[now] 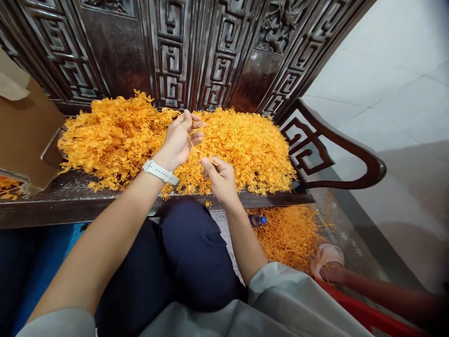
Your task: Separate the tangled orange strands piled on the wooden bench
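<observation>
My left hand (180, 138), with a pale watch (160, 172) on its wrist, has its fingers curled around thin orange plastic strands (197, 128). Just below and to the right, my right hand (221, 179) pinches the lower end of a strand between thumb and forefinger. Both hands hover over the bench seat, in front of heaped orange plastic sprigs with small branching tips. The left heap (112, 135) is looser and deeper orange, while the right heap (249, 147) looks denser and more yellow. Exactly how the strands join is too fine to make out.
A carved dark wooden bench (105, 206) with a tall back and curved armrest (375, 168) bears the heaps. At left stands an open cardboard box (28, 126). More orange pieces (291, 234) lie on the floor by a blue-capped bottle (257, 220) and another person's foot (329, 267).
</observation>
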`<state>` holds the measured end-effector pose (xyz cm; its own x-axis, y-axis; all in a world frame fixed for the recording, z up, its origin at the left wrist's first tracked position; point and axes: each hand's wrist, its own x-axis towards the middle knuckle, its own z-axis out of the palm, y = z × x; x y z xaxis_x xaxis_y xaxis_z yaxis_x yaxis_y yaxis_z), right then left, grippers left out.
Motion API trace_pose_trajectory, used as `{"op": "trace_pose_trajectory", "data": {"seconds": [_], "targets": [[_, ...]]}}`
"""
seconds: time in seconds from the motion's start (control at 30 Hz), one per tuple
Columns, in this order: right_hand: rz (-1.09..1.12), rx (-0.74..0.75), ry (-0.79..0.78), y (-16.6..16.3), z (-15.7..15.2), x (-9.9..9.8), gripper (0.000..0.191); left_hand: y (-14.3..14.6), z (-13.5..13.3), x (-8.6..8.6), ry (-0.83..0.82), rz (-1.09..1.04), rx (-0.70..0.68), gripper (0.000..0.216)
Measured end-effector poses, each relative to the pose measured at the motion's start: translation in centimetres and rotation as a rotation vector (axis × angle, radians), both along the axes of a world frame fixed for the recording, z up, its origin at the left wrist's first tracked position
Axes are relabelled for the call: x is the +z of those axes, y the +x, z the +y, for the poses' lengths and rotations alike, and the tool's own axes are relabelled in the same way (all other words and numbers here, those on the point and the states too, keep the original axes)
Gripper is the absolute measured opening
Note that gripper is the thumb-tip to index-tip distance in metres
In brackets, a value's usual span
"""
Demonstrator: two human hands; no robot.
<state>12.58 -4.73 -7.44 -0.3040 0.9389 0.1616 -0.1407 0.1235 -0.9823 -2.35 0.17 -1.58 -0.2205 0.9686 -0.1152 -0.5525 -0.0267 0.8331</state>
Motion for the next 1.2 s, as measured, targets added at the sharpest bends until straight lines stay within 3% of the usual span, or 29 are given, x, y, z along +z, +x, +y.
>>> {"op": "trace_pose_trajectory", "data": {"seconds": [0.1,0.17,0.27,0.33,0.4,0.53,0.6,0.73,0.83,0.93,1.03,1.1,1.2], "targets": [[0.066,0.151,-0.152,-0.4,-1.6,0.3,0.043,-0.2,0.5,-0.1,-0.022,-0.077,0.091,0.036],[0.048,0.315,-0.166,-0.2,-3.5,1.0,0.043,-0.8,1.0,-0.1,-0.027,-0.148,0.145,0.035],[0.022,0.615,0.049,1.0,-6.2,2.5,0.039,-2.7,1.4,0.2,-0.022,-0.226,0.214,0.036],[0.037,0.723,0.176,2.1,-7.1,3.3,0.035,-4.3,1.5,0.4,-0.02,-0.278,0.245,0.035],[0.012,0.626,0.224,3.1,-6.8,3.9,0.033,-5.5,1.4,0.5,-0.023,-0.329,0.242,0.033],[-0.14,0.069,0.308,3.3,-3.8,4.2,0.018,-5.2,0.6,0.7,-0.021,-0.352,0.172,0.029],[-0.264,-0.087,0.377,2.4,-1.9,4.0,0.021,-3.9,0.0,0.8,-0.017,-0.308,0.111,0.03],[-0.49,0.03,0.402,0.1,1.3,2.8,0.038,-1.1,-1.1,1.0,-0.022,-0.204,-0.032,0.033],[-0.465,0.055,0.442,-1.1,2.0,1.8,0.028,-0.6,-1.0,0.7,-0.027,-0.169,-0.044,0.034],[-0.466,-0.026,0.709,-1.5,0.7,1.8,0.026,-1.4,-0.4,0.4,-0.04,-0.241,0.026,0.036],[-0.547,0.017,1.038,-1.4,-1.8,2.7,0.025,-1.7,-0.1,0.7,-0.132,-0.347,0.017,0.036],[-0.571,0.025,1.111,-0.7,-3.2,3.4,0.024,-1.1,-0.2,1.0,-0.176,-0.386,-0.024,0.034],[-0.489,0.02,1.051,1.0,-4.3,4.0,0.022,0.9,-0.6,1.2,-0.169,-0.392,-0.052,0.032]]}}
